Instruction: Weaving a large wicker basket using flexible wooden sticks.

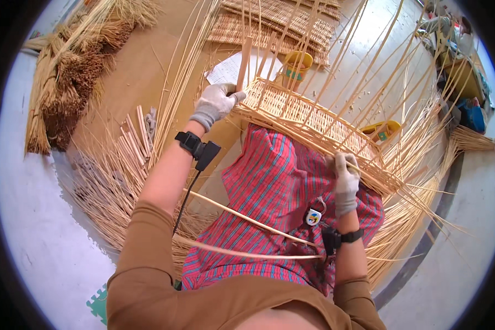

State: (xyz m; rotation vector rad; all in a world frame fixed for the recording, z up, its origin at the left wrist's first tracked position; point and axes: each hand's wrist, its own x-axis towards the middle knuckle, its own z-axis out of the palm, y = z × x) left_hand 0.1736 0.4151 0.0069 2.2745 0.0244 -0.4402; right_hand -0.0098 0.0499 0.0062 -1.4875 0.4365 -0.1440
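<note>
A partly woven wicker basket (308, 116) lies tilted across my knees, its long uprights fanning away from me. My left hand (220, 103), in a pale work glove, is closed on the basket's left corner, by a thick wooden stake (245, 63). At the near edge, towards the right end, my gloved right hand (345, 176) has its fingers curled round the basket's border and a strand there; its fingertips are partly hidden. A red plaid cloth (275, 181) covers my lap under the basket. Two loose cane rods (253, 219) cross the cloth near my right wrist.
Bundled straw-coloured stalks (66, 82) lie at the far left. Woven mats (269, 27) and a white paper sheet (239, 69) are beyond the basket. Loose canes (418, 187) spread on both sides. Yellow slippers (298, 59) show past the basket. A small white case (313, 217) rests on the cloth.
</note>
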